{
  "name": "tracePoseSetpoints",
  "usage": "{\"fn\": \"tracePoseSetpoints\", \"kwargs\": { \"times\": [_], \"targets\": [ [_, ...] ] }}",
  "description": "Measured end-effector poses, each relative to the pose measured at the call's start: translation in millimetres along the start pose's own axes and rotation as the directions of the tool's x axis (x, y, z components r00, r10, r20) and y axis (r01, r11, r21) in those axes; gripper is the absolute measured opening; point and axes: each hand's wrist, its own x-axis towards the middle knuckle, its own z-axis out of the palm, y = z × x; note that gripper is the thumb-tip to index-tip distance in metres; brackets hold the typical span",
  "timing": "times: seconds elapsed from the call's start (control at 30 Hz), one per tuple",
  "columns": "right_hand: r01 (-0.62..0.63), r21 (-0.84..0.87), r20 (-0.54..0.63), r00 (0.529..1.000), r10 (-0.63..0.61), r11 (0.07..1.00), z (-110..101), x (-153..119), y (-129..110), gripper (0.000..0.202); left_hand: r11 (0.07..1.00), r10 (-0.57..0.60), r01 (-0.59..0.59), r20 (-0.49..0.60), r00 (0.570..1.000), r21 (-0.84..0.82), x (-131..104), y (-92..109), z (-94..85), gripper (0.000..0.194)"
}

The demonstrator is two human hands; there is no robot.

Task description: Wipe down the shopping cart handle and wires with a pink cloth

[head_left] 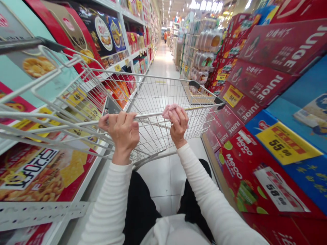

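A wire shopping cart (153, 85) stands crosswise in front of me, its black handle at the upper left. My left hand (122, 131) is closed around the top wire rail of the cart's near side. Farther right along that rail, my right hand (179, 126) is closed on a crumpled pink cloth (170, 111), which lies against the rail. Parts of the cloth are hidden under the fingers. The visible inside of the basket shows only wire mesh and the floor through it.
Shelves (122, 20) with boxed snacks line the left. On the right are stacked red drink cartons (268, 61) with a yellow price sign (287, 143), and shrink-wrapped packs (208, 41) farther along. A tiled aisle (163, 58) runs ahead, with a person (165, 36) far down it.
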Motion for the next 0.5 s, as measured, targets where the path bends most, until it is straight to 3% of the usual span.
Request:
{"fn": "tracePoseSetpoints", "kwargs": {
  "times": [0.13, 0.23, 0.4, 0.5],
  "targets": [
    [0.064, -0.086, -0.113, 0.991, -0.074, 0.994, 8, -5, 7, 0.055, 1.0, -0.002, 0.002, 0.0, 1.0, 0.005, 0, -1, 1.5, 0.053],
    [0.048, -0.115, -0.169, 0.983, -0.067, 0.992, 0, -22, 5, 0.052, 0.999, -0.025, 0.025, 0.016, 1.0, -0.033, 2, -2, 2.6, 0.05],
    [-0.061, 0.036, -0.052, 0.997, 0.063, 0.997, -20, -19, -1, 0.048, 1.0, -0.022, 0.022, 0.016, 1.0, 0.007, 4, -5, 2.6, 0.055],
    [-0.168, 0.078, 0.044, 0.985, 0.165, 0.983, -15, -5, -1, 0.052, 0.999, -0.016, 0.014, 0.05, 0.999, 0.037, 3, -9, 2.2, 0.063]
  ]
}}
